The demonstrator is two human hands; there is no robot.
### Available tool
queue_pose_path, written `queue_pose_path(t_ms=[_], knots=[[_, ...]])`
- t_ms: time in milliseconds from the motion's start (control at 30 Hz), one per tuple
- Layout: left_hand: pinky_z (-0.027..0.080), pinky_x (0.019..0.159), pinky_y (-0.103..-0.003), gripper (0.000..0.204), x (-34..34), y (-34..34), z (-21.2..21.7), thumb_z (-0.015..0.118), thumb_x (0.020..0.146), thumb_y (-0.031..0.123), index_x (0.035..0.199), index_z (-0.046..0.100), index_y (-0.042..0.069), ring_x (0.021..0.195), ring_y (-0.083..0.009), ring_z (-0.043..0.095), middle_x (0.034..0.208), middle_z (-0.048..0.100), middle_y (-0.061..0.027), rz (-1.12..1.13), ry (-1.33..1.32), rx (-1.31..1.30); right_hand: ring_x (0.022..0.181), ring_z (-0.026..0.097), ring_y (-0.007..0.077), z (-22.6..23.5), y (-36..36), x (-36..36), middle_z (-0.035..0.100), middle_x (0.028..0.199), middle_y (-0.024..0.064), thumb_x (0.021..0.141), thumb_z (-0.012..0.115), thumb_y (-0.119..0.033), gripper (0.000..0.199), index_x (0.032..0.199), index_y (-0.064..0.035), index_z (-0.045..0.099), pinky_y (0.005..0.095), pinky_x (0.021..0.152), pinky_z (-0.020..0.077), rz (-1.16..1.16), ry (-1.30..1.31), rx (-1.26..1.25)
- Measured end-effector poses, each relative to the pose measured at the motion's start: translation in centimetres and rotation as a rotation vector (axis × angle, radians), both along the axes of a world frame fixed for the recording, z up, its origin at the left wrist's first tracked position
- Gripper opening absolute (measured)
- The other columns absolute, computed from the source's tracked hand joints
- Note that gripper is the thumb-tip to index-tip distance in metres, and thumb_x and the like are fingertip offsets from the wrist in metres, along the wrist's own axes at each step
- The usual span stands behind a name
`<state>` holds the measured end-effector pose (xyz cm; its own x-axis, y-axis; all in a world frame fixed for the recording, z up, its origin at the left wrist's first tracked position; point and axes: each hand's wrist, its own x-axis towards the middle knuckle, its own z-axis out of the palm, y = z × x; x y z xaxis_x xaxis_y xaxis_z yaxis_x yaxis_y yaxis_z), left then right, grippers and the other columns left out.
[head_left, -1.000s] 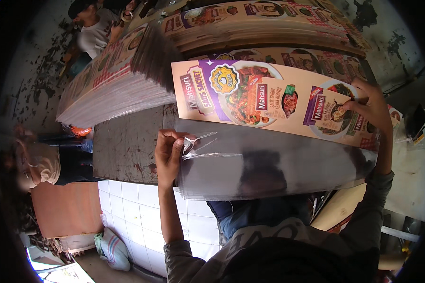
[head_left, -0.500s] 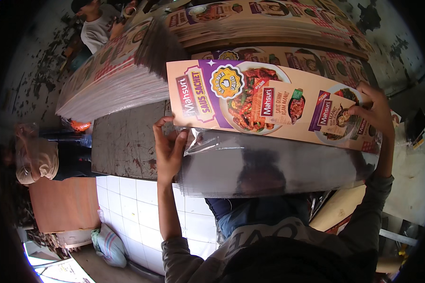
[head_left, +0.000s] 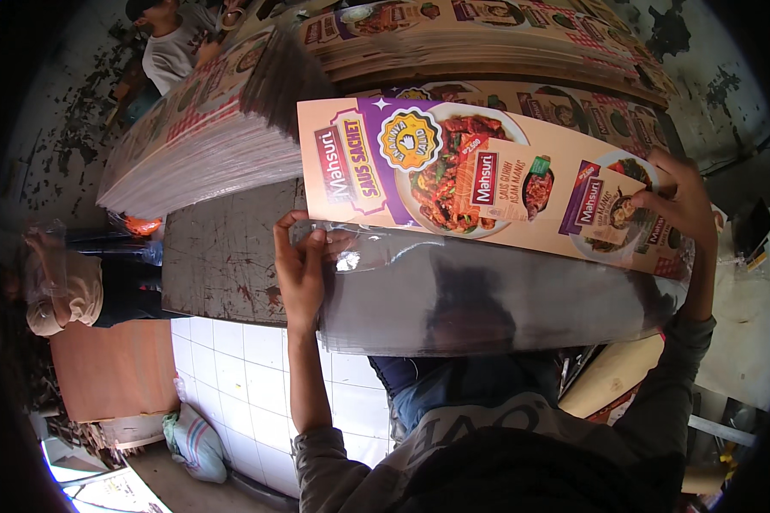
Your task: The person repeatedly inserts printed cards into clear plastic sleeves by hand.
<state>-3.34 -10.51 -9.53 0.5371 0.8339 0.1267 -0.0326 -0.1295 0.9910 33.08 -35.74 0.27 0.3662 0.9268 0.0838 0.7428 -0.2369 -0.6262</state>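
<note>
- Two hands on one long printed card sheet [head_left: 488, 184], orange and purple with food pictures, held flat across the view above a worn dark table [head_left: 222, 256].
- Left hand [head_left: 299, 274]: fingers curled at the sheet's lower left corner, pinching the edge of a clear plastic sleeve [head_left: 488, 299] that lies just under the sheet. Closed grip on the sleeve.
- Right hand [head_left: 680, 201]: thumb and fingers clamped over the sheet's right end, gripping it.
- Stacks of like printed sheets [head_left: 205, 137] piled on the table's far side, fanned edges showing.
- Another person [head_left: 175, 43] in a grey shirt at top left; a third person [head_left: 68, 286] at the left edge.
- White tiled floor [head_left: 231, 376] below.
</note>
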Motion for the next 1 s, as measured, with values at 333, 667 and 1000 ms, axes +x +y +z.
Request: queue_pose_path(t_ms=[333,667,1000], knots=[[0.05,0.068,-0.024,0.024,-0.3,0.6,-0.7,0.042,0.094,0.008,0.115,0.033,0.001,0.077,-0.0169,0.064,0.079,0.064,-0.0149,0.081,0.029,-0.005,0.076,0.05,0.0094,-0.2,0.3,0.3,0.058,0.081,0.0058,0.066,0.073,-0.011,0.034,0.092,0.0012,0.055,0.0254,0.068,0.0423,0.073,-0.016,0.001],[0.045,0.064,-0.02,0.019,0.1,0.4,-0.5,0.043,0.094,0.008,0.11,0.038,-0.001,0.071,-0.0084,0.058,0.077,0.065,-0.0113,0.088,0.01,-0.036,0.073,0.048,0.009,-0.6,0.1,0.7,0.055,0.077,0.0047,0.065,0.073,-0.012,0.031,0.087,0.0014,0.056,0.025,0.063,0.0405,0.086,-0.015,0.055],[0.051,0.068,-0.023,0.025,-0.4,1.0,-1.2,0.042,0.095,0.011,0.115,0.039,-0.003,0.079,-0.0146,0.064,0.087,0.061,-0.0093,0.048,0.052,0.011,0.068,0.046,0.009,-0.4,0.0,0.9,0.052,0.07,0.0038,0.064,0.076,-0.018,0.031,0.078,-0.0011,0.054,0.0246,0.06,0.0382,0.043,-0.057,0.032]])
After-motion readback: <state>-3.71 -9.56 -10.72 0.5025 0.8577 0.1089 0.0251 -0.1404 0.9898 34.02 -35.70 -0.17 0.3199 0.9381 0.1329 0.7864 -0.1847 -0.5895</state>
